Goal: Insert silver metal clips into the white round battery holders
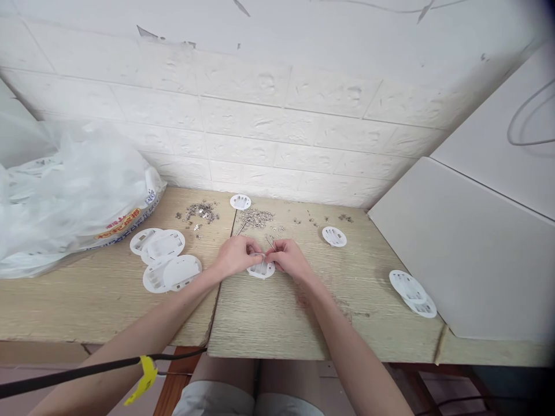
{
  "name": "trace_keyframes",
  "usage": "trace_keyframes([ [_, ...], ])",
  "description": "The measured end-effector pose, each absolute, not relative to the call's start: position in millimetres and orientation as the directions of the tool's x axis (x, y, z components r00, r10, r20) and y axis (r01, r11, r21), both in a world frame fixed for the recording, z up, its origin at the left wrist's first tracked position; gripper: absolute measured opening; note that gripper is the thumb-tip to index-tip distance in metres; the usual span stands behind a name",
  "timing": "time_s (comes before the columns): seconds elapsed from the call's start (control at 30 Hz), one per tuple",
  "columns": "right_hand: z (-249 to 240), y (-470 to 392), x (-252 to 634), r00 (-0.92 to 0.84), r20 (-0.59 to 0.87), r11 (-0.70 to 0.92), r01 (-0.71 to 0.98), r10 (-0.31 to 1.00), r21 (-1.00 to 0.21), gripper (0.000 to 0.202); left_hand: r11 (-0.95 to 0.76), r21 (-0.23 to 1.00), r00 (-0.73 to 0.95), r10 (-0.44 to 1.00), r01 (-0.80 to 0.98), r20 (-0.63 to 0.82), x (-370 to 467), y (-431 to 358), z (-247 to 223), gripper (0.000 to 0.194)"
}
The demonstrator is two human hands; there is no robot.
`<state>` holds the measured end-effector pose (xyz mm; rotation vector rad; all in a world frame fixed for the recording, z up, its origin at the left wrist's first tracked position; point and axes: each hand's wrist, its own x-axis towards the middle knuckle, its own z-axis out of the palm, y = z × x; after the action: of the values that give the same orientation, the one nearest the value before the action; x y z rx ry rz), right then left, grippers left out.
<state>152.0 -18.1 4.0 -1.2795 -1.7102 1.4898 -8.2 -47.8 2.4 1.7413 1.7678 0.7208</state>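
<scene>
A round white plastic disc with slots [261, 270] lies on the table in front of me, under my fingertips. My left hand [236, 255] is closed on its upper left edge, thumb and fingers pinched. Beyond that hand a thin metal rod [241, 229] sticks up; whether the hand holds it I cannot tell. My right hand [290, 258] is closed around a slim metal tool [270, 242] that slants up past the fingers, and its fingertips touch the disc's upper right side. Small metal pieces [259, 218] lie heaped just past both hands.
At left, several similar discs [162, 245] overlap near a full plastic bag [78, 196]. Another metal pile [202, 212] lies behind them. Single discs stand at the back [240, 201] and right [334, 236]; overlapping discs [407, 287] lie near a white panel [477, 248]. A black cable [87, 370] crosses lower left.
</scene>
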Motion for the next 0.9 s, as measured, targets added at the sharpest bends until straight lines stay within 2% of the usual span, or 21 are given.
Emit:
trace_keyframes([
  [0.3,2.0,-17.9,150.8,-0.425,-0.197,-0.102,0.235,0.884,-0.967,0.011,0.024,0.717,0.002,0.999,0.697,-0.035,-9.8,-46.2,0.9,0.020],
  [0.57,5.7,-20.1,150.2,-0.431,-0.218,-0.128,0.228,0.876,-0.965,0.007,0.031,0.706,0.002,0.999,0.708,-0.046,-8.6,-47.6,2.5,0.020],
  [0.73,7.1,-19.3,150.7,-0.416,-0.234,-0.120,0.283,0.879,-0.952,0.004,0.025,0.653,0.004,0.999,0.757,-0.043,-7.3,-47.2,4.2,0.021],
  [0.9,1.9,-17.8,150.7,-0.427,-0.190,-0.040,0.335,0.884,-0.941,0.008,-0.067,0.560,0.058,0.998,0.826,0.033,-5.5,-53.8,2.3,0.016],
])
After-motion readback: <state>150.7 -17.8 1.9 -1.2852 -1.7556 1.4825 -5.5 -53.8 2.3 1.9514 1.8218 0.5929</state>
